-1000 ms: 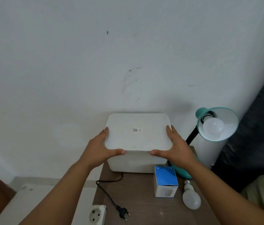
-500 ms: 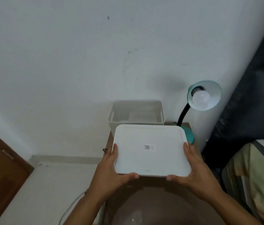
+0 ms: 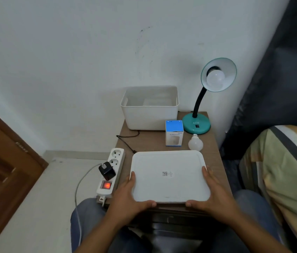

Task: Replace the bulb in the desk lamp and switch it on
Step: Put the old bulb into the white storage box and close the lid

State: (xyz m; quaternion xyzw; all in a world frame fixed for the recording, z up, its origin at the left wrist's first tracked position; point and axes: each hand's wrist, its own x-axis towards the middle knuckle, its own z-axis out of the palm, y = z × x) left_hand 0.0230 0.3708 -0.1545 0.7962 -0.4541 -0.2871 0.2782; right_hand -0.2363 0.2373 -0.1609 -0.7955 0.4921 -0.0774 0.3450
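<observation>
Both hands hold a flat white plastic lid (image 3: pixel 169 177) with rounded corners and a small code sticker near its middle; it lies on the front part of a small table (image 3: pixel 151 141) with a brown wood-grain top. The left hand (image 3: pixel 128 199) grips the lid's left front corner and the right hand (image 3: pixel 217 196) the right front corner, each with fingers along the side edge and the thumb along the front edge. Behind the lid, against the wall, stands an open white plastic box (image 3: pixel 150 115) with smooth walls and a rounded rim. The desk lamp (image 3: pixel 201 99) is at the back right corner: a round teal base, a black bent neck, and a teal dish-shaped shade which faces toward the camera, with a matte white bulb (image 3: pixel 215 80) in its socket pointing the same way. A loose bulb (image 3: pixel 195 142) lies on its side between the lid and the lamp base, its metal screw end pointing toward the base. Just left of it stands a small blue and white carton (image 3: pixel 174 133). A white power strip (image 3: pixel 111 172) with a lit red switch lies along the table's left edge.
</observation>
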